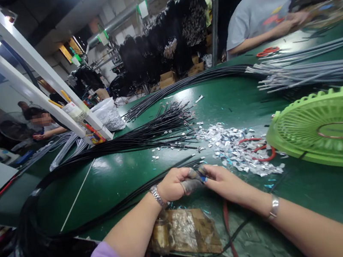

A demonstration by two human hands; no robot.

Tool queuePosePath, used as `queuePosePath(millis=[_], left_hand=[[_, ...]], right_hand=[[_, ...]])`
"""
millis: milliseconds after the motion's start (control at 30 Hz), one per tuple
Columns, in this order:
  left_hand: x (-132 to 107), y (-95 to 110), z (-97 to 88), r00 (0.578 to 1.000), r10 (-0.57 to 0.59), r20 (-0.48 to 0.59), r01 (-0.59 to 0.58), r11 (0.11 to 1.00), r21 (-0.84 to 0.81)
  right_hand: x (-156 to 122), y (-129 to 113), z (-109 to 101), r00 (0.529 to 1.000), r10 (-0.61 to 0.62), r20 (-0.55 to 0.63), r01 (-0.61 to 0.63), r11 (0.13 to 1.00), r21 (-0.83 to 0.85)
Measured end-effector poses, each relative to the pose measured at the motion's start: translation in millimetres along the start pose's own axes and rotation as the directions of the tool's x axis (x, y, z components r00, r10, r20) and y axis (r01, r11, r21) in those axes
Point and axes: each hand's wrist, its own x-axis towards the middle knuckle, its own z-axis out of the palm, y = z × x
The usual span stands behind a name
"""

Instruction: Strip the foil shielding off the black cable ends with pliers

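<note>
My left hand [176, 184] and my right hand [220, 181] meet over the green table, fingertips pinched together. Tape or finger covers wrap some of the fingers, and a small blue bit shows between the hands. Whatever they grip is too small and hidden to name. Just behind the fingers, thin black cables [154, 181] end with pale tips. A larger bundle of black cables [140, 135] lies farther back, its ends stripped. Right of it spreads a heap of small silvery scraps [233, 147], with red-handled scissors [264, 148] partly in it.
A green fan [331, 131] stands at the right, near grey cables [318, 70]. A taped cardboard piece [191, 232] lies at the table's front edge. A white post [49, 78] rises at left beside a plastic bag [107, 114]. A co-worker [257, 15] sits across the table.
</note>
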Motion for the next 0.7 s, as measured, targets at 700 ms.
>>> queuePosePath(millis=[700], left_hand=[[5, -5, -1.0, 0.98, 0.013, -0.196, 0.009, 0.994, 0.113]], right_hand=[[-10, -3, -6, 0.954, -0.3, 0.007, 0.267, 0.836, -0.479]])
